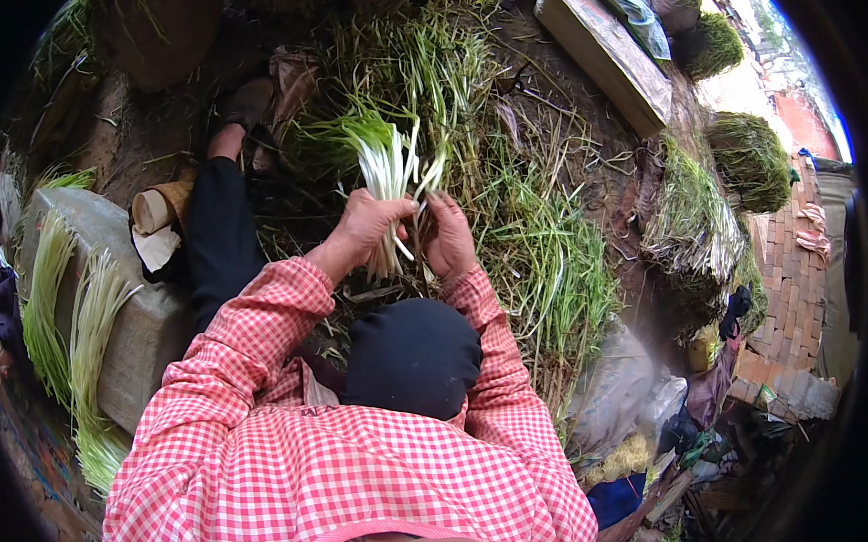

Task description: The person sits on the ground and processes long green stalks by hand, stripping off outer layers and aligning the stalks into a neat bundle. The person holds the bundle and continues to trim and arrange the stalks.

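Observation:
My left hand (366,222) is closed around a bunch of white-stemmed chives (383,158), their green leaf ends pointing away from me. A few white stem ends stick out below my thumb. Right beside it, my right hand (450,234) pinches a few pale chive stalks (436,167) between thumb and fingertips. Both hands are above my lap, just beyond my knee in dark cloth (413,358). Beneath and beyond them lies a large loose heap of green chives and withered leaves (427,70).
At left, trimmed chive bundles (95,311) lie over a pale block (139,353). A long box-like block (606,57) stands at upper right. Several chive piles (694,212) line the right side, near a brick path (786,280). Plastic sheeting (614,386) lies at lower right.

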Action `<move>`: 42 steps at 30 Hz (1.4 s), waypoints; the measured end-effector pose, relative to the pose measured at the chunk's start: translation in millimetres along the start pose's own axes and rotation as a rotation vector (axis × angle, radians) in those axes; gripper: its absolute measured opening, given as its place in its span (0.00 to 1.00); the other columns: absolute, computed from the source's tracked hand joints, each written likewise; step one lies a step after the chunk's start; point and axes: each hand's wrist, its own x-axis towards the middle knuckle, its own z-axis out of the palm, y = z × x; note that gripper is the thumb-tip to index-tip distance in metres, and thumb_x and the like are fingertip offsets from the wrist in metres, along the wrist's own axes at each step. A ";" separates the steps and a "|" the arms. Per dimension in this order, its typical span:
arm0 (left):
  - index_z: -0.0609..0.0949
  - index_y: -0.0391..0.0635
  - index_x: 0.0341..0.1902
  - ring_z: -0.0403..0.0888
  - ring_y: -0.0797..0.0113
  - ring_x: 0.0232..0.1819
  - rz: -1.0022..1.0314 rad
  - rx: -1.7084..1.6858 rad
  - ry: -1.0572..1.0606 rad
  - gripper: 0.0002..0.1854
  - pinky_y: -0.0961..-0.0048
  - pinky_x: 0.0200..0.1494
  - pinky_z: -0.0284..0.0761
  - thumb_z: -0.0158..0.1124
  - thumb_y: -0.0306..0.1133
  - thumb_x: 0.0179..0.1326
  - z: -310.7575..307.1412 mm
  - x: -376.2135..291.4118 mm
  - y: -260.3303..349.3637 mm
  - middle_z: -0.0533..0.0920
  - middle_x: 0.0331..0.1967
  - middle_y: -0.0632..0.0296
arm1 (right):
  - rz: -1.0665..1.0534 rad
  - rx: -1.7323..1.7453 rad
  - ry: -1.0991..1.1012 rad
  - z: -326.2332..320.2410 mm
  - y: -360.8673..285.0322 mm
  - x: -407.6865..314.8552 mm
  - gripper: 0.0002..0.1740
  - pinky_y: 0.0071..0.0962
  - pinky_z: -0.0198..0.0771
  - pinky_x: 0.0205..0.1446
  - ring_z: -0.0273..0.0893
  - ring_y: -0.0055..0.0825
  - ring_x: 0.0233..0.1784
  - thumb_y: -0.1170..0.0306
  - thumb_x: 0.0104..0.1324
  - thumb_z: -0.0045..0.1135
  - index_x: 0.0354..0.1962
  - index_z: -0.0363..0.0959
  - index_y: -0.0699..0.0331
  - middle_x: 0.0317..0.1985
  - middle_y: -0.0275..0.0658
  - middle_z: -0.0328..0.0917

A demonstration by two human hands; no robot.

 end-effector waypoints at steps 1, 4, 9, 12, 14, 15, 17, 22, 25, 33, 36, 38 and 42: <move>0.82 0.34 0.34 0.75 0.76 0.16 0.003 -0.030 0.015 0.07 0.80 0.19 0.72 0.65 0.26 0.55 -2.7 1.3 2.4 0.82 0.24 0.61 | -0.070 0.050 0.060 2.4 0.7 0.7 0.05 0.32 0.79 0.44 0.79 0.25 0.40 0.69 0.69 0.53 0.41 0.73 0.61 0.38 0.37 0.81; 0.82 0.36 0.36 0.76 0.77 0.17 0.011 -0.194 0.117 0.07 0.82 0.18 0.73 0.66 0.26 0.56 -6.5 5.3 18.0 0.84 0.26 0.59 | -0.080 0.270 -0.027 -6.3 -6.2 -18.1 0.04 0.34 0.77 0.51 0.79 0.26 0.41 0.72 0.70 0.51 0.40 0.72 0.62 0.36 0.36 0.79; 0.80 0.37 0.39 0.77 0.77 0.19 0.060 -0.269 0.127 0.08 0.83 0.21 0.77 0.66 0.27 0.57 -13.7 7.5 25.4 0.83 0.27 0.59 | -0.207 -0.172 0.022 -41.9 -31.5 -75.8 0.08 0.36 0.74 0.56 0.78 0.28 0.43 0.74 0.69 0.50 0.46 0.71 0.65 0.40 0.37 0.77; 0.77 0.37 0.44 0.76 0.77 0.21 0.129 -0.311 0.255 0.13 0.81 0.23 0.78 0.66 0.27 0.57 -29.5 15.8 40.8 0.80 0.27 0.61 | -0.260 -0.345 0.365 -74.4 -55.6 -112.3 0.10 0.21 0.75 0.43 0.77 0.21 0.35 0.71 0.68 0.55 0.44 0.73 0.67 0.36 0.33 0.77; 0.76 0.38 0.45 0.75 0.77 0.21 0.191 -0.394 0.333 0.13 0.80 0.24 0.78 0.66 0.27 0.57 -38.1 16.6 66.1 0.79 0.27 0.62 | -0.175 -0.746 0.527 -123.6 -78.5 -143.7 0.09 0.19 0.74 0.38 0.76 0.20 0.32 0.70 0.69 0.52 0.43 0.73 0.67 0.34 0.34 0.77; 0.77 0.38 0.43 0.75 0.77 0.21 0.240 -0.402 0.355 0.12 0.79 0.24 0.78 0.67 0.27 0.57 -41.8 16.0 75.4 0.80 0.27 0.63 | 0.008 -1.193 0.722 -153.0 -86.3 -159.1 0.10 0.20 0.75 0.38 0.77 0.21 0.32 0.68 0.70 0.49 0.42 0.74 0.66 0.34 0.37 0.78; 0.80 0.42 0.36 0.75 0.78 0.22 0.308 -0.394 0.335 0.06 0.77 0.25 0.78 0.67 0.28 0.57 -58.4 21.3 79.3 0.81 0.29 0.64 | 0.390 -2.131 0.857 -146.5 -90.6 -171.5 0.12 0.31 0.78 0.43 0.79 0.26 0.37 0.65 0.68 0.53 0.42 0.74 0.64 0.42 0.42 0.80; 0.79 0.39 0.39 0.77 0.74 0.23 0.268 -0.334 0.301 0.09 0.81 0.25 0.77 0.67 0.24 0.55 -41.8 17.3 60.0 0.82 0.28 0.58 | -0.370 -1.641 0.560 -59.0 -51.2 -114.2 0.37 0.37 0.64 0.67 0.68 0.40 0.64 0.56 0.62 0.61 0.62 0.61 0.69 0.61 0.50 0.68; 0.77 0.39 0.41 0.75 0.76 0.21 0.238 -0.330 0.248 0.10 0.80 0.24 0.74 0.67 0.27 0.58 -37.2 18.6 44.9 0.81 0.30 0.59 | -0.346 -1.397 0.130 1.1 -14.4 -69.0 0.31 0.35 0.72 0.57 0.74 0.36 0.56 0.56 0.63 0.61 0.58 0.68 0.65 0.56 0.47 0.74; 0.74 0.41 0.45 0.76 0.78 0.20 0.094 -0.178 0.163 0.22 0.81 0.20 0.77 0.73 0.39 0.54 -20.5 11.5 39.4 0.83 0.32 0.58 | -0.313 -0.813 0.016 12.2 1.7 -32.4 0.10 0.12 0.59 0.24 0.67 0.09 0.23 0.69 0.70 0.53 0.42 0.76 0.66 0.20 0.25 0.71; 0.80 0.36 0.40 0.77 0.77 0.20 0.041 -0.053 0.014 0.17 0.82 0.21 0.75 0.74 0.33 0.52 -16.5 3.4 22.9 0.83 0.27 0.60 | -0.397 -1.146 -0.075 30.9 0.7 -23.4 0.08 0.15 0.64 0.27 0.71 0.11 0.25 0.70 0.69 0.53 0.40 0.77 0.66 0.23 0.29 0.77; 0.82 0.34 0.34 0.77 0.76 0.21 0.057 0.044 0.028 0.10 0.80 0.22 0.74 0.72 0.27 0.51 -22.1 3.2 19.2 0.81 0.23 0.63 | -0.370 -1.317 -0.164 37.9 -2.2 -23.4 0.10 0.18 0.71 0.32 0.74 0.15 0.30 0.69 0.68 0.55 0.42 0.78 0.66 0.29 0.30 0.80; 0.84 0.39 0.35 0.81 0.73 0.28 0.217 -0.096 0.158 0.07 0.77 0.30 0.78 0.70 0.27 0.53 -24.0 7.0 42.7 0.84 0.29 0.59 | -0.370 -1.272 0.112 -10.6 -8.5 9.3 0.13 0.17 0.70 0.31 0.73 0.14 0.30 0.66 0.68 0.57 0.44 0.78 0.65 0.29 0.34 0.80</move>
